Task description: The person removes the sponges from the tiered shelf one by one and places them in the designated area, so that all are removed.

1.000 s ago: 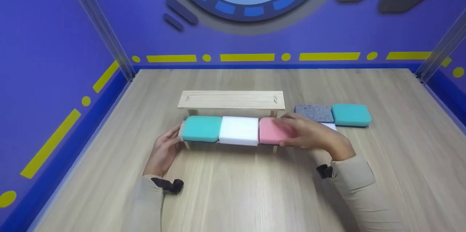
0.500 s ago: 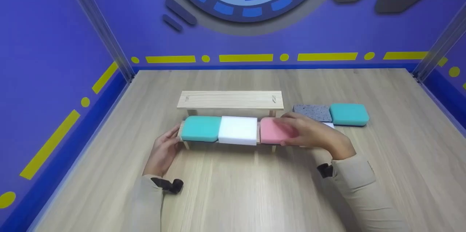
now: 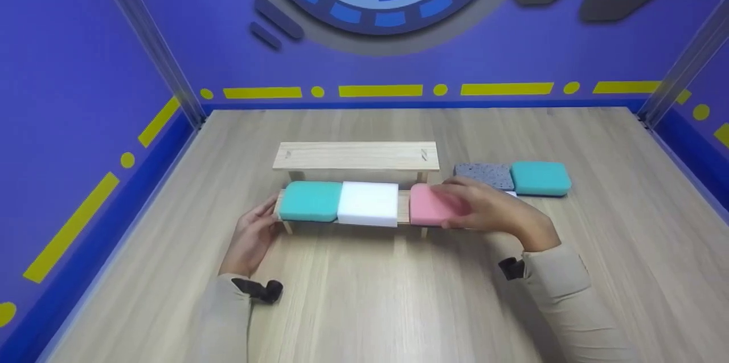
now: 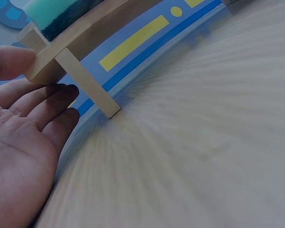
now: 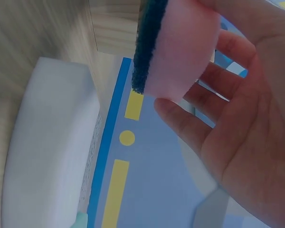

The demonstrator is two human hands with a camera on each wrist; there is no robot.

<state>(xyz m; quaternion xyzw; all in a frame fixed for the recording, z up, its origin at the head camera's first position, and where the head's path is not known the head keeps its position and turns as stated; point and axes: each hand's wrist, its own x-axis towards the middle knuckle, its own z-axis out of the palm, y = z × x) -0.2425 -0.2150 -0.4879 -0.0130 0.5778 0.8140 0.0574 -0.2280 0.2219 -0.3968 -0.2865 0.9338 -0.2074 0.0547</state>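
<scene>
On the front board [image 3: 404, 207] of a small wooden stand lie a teal sponge [image 3: 310, 201], a white sponge block [image 3: 368, 204] and a pink sponge [image 3: 428, 204], in a row. My left hand [image 3: 252, 235] holds the board's left end, with the thumb at the end edge and the fingers beneath it in the left wrist view. My right hand [image 3: 492, 209] grips the pink sponge from its right side. Its dark scouring layer [image 5: 149, 45] shows in the right wrist view. A gap separates the pink sponge from the white block; teal and white touch.
Behind the row stands a higher wooden board [image 3: 356, 156]; whether the two boards are joined I cannot tell. To the right lie a grey speckled sponge [image 3: 484, 175], another teal sponge [image 3: 541, 178] and a white block [image 5: 52, 147], mostly hidden by my right hand in the head view.
The pink sponge has slid right along the board in my right hand, opening a gap beside the white block. My left hand keeps its place at the board's end.
</scene>
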